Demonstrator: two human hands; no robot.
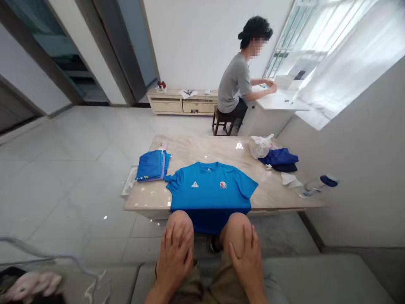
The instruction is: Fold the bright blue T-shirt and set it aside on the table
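Head view: blue T-shirt [210, 190] flat, collar away, hem toward hands [211, 253].

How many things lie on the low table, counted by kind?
Clothes: 3, namely the shirt spread flat, a folded blue stack and a dark blue pile
Plastic bag: 1
Bottle on its side: 1
White paper: 1
Phone: 1
Total: 7
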